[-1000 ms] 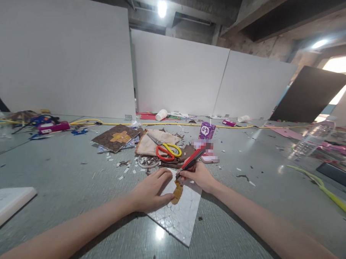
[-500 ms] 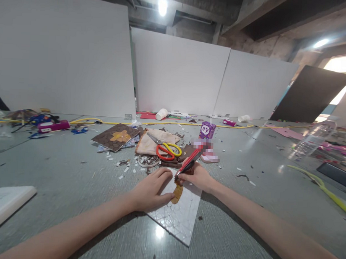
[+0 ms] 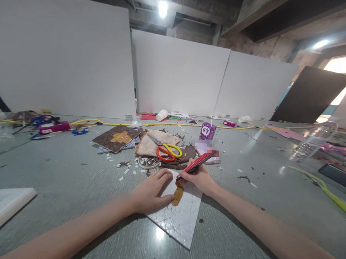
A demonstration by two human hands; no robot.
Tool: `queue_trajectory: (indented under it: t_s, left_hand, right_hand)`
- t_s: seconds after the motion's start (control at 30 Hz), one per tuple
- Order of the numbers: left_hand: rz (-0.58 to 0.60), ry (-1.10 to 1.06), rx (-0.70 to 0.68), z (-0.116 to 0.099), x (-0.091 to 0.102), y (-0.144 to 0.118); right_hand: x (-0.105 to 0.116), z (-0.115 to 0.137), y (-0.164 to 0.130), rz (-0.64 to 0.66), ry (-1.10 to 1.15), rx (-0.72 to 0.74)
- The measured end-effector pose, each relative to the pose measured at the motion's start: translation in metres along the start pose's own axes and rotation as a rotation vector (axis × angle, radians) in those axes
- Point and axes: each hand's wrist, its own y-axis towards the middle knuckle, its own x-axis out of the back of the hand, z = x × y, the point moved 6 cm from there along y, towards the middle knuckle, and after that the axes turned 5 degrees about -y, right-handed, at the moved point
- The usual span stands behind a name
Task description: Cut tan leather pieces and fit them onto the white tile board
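My right hand (image 3: 198, 179) grips a red and black utility knife (image 3: 196, 163), its tip down at the top of a small tan piece (image 3: 177, 193). That piece lies on a white scored board (image 3: 183, 217) on the grey table. My left hand (image 3: 151, 191) lies flat on the board, its thumb pressing beside the tan piece and holding it down.
Behind the hands lie red and yellow scissors (image 3: 166, 151) on beige cloth, brown scraps, a roll of tape (image 3: 148, 162), a purple drink carton (image 3: 207, 131) and a brown patterned sheet (image 3: 115, 137). A white slab (image 3: 3, 205) sits at the left, a plastic bottle (image 3: 314, 140) at the right.
The knife handle has tilted lower and to the right in my right hand, while its tip stays at the tan piece. My left hand has stayed in place.
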Motion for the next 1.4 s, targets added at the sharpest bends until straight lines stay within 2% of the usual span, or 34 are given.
queue_trajectory:
  t_s: [0.1,0.27,0.43,0.53,0.73,1.03,1.1,1.23,1.3,1.4]
  left_hand:
    - [0.001,0.007,0.001,0.0,0.0,0.0]
    - [0.008,0.009,0.0,-0.001,0.001,0.0]
    - [0.019,0.026,0.007,-0.001,0.0,0.0]
    - [0.04,0.047,-0.009,-0.002,-0.001,0.0]
    - [0.049,0.058,-0.033,-0.001,-0.002,0.0]
    - [0.031,0.059,-0.037,-0.002,0.0,0.0]
    - [0.031,0.058,-0.036,-0.002,0.0,0.0]
    - [0.055,0.085,-0.03,-0.001,-0.002,-0.001]
    - [0.055,0.083,-0.03,-0.001,-0.002,-0.001]
    - [0.024,0.053,-0.034,-0.001,-0.001,-0.001]
  right_hand:
    - [0.0,-0.002,-0.001,-0.003,-0.05,0.024]
    - [-0.003,0.001,-0.004,0.082,-0.069,0.126]
    - [0.001,-0.004,-0.002,0.041,0.07,0.015]
    - [0.002,-0.008,0.0,0.036,0.034,-0.013]
    - [0.0,-0.014,-0.001,0.07,-0.005,-0.012]
    - [-0.003,-0.001,-0.005,0.089,-0.089,0.059]
    - [-0.003,-0.003,-0.004,0.065,-0.028,0.012]
    - [0.005,-0.007,-0.003,-0.108,0.138,-0.098]
    - [0.008,-0.006,-0.003,-0.155,0.123,-0.102]
    - [0.006,-0.007,-0.003,-0.141,0.028,-0.102]
